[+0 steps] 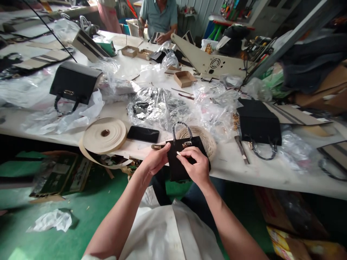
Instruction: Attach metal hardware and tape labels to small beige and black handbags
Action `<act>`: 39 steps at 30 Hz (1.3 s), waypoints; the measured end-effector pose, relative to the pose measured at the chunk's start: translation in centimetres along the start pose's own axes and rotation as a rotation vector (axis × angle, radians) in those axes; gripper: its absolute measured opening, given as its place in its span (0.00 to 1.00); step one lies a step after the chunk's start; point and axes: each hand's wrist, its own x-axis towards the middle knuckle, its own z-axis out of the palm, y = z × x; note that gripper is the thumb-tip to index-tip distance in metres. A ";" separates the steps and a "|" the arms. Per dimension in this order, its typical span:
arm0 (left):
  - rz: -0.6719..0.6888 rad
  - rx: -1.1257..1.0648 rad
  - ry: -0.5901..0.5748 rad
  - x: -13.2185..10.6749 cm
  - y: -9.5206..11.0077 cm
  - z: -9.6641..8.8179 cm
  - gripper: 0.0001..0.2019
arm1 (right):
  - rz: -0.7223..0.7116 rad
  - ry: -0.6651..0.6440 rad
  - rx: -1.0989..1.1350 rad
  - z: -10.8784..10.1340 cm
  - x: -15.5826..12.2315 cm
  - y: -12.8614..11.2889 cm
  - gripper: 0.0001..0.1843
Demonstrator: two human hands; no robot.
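A small black handbag (177, 168) with a dark looped handle (182, 124) stands upright at the table's front edge. My left hand (156, 158) grips its left side, thumb on the front, beside a strap end with a gold metal plate (156, 147). Across the bag's front, my right hand (196, 164) pinches a small shiny piece (178, 153) between thumb and forefinger; its kind is too small to make out. Just above those fingers sits a gold clasp (187, 144) on the bag. The bag's right side is partly hidden by my right hand.
Left of the bag lie a phone (143, 134) and a roll of beige tape (116, 135). Behind it is a coil of cord (210, 142). Other black handbags lie left (73, 81) and right (258, 121), among crumpled plastic. A co-worker (159, 18) sits across the table.
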 end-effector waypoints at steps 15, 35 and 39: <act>0.127 -0.085 0.005 -0.3 -1.2 0.2 0.19 | 0.208 -0.130 -0.072 -1.1 2.8 -2.6 0.11; 0.356 0.119 0.204 -1.3 -2.4 2.3 0.13 | 0.167 -0.338 -0.364 1.1 5.4 -4.3 0.09; 0.390 0.116 0.309 -1.0 -2.1 2.4 0.16 | 0.124 -0.358 -0.682 3.3 4.5 -6.8 0.17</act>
